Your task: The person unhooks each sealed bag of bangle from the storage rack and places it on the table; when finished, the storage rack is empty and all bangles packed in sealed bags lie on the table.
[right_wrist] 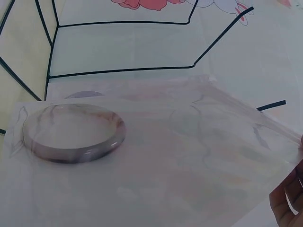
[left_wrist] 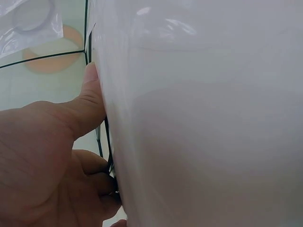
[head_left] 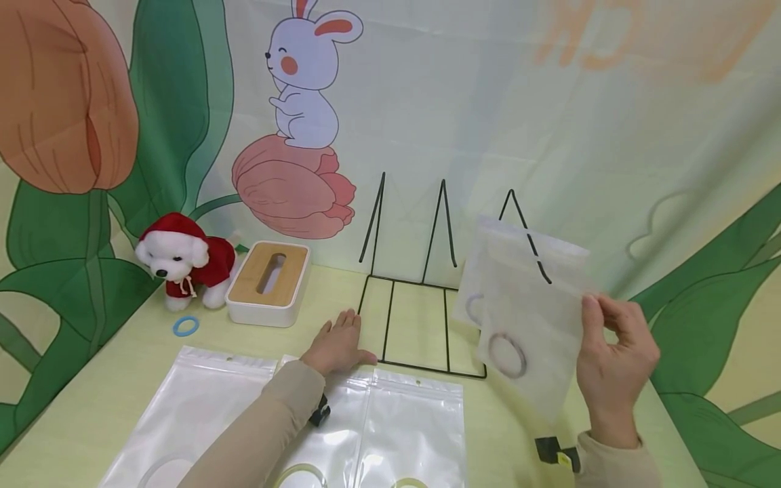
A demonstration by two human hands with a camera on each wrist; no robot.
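The right hand (head_left: 616, 366) pinches, with its fingers (head_left: 590, 318) bent, the edge of a frosted translucent plastic pouch (head_left: 525, 318) and holds it up in front of the black wire rack (head_left: 421, 318). Inside the pouch lies a greyish purple stone bangle (right_wrist: 73, 133); a second bangle shape shows faintly behind it, maybe in another pouch, but I cannot tell this clearly. The pouch covers the right part of the rack.

The left hand (head_left: 338, 347) lies on the pale yellow tabletop (head_left: 85, 407) at the left front corner of the rack, fingers nearly straight, thumb against the wire. In the left wrist view a white surface fills almost everything, so little can be read there.

Near the person three clear zip pouches (head_left: 396, 434) lie flat, cut off by the lower edge. Further left stand a white tissue box with wooden lid (head_left: 268, 283), a white plush dog in a red hood (head_left: 183, 261) and a small blue ring (head_left: 186, 326).
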